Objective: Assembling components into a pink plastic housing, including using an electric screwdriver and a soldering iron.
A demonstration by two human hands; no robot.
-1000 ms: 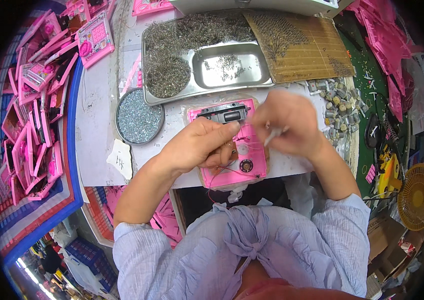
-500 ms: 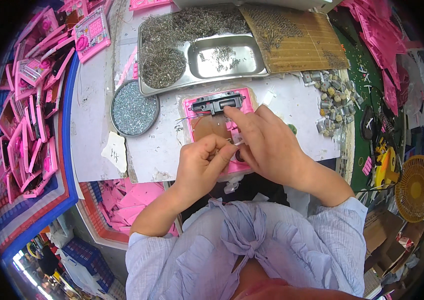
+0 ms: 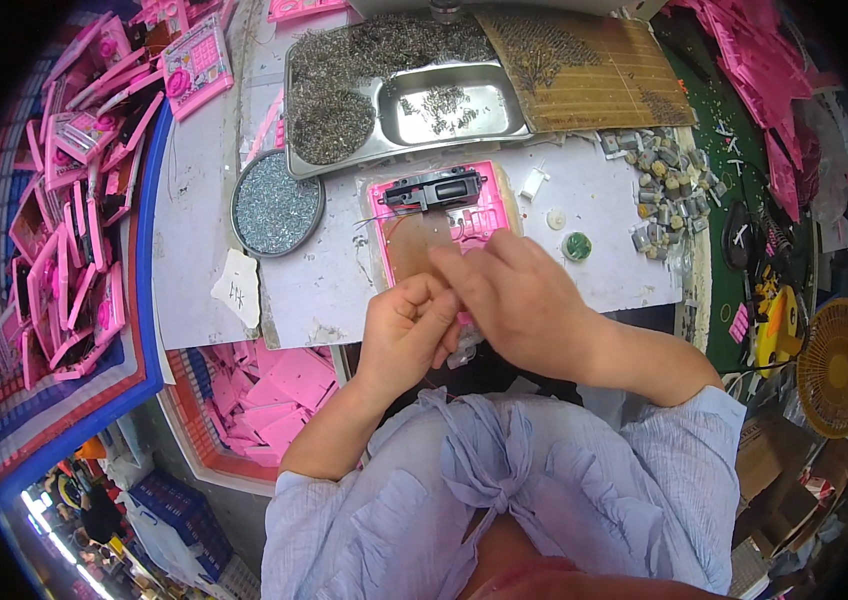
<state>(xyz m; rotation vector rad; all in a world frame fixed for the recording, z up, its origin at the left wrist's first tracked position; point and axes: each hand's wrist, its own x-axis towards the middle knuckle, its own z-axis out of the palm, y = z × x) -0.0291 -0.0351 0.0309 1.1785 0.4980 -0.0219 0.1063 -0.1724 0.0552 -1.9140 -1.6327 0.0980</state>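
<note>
A pink plastic casing [image 3: 486,222] lies on the white table in front of me. Across its far end sits a black plastic mechanism [image 3: 434,190], and a brown board [image 3: 407,245] fills part of its left side. My left hand [image 3: 406,325] is closed in a pinch over the casing's near left corner. Beside it, my right hand [image 3: 519,300] bends over the near right part with its fingertips meeting the left ones. Whatever is between the fingers is too small or hidden to make out. Thin wires run out at the casing's left edge.
Beyond the casing stands a metal tray [image 3: 384,140] of small screws or springs, with cardboard [image 3: 584,110] alongside. A round dish [image 3: 279,205] of tiny metal parts is left. Small motors [image 3: 669,190] lie right, near a green round piece [image 3: 576,246]. Pink casings [image 3: 74,230] pile far left.
My right hand has drawn back from the black mechanism toward me, its fingers now against the left hand's. The green piece and a white disc at the right are now uncovered.
</note>
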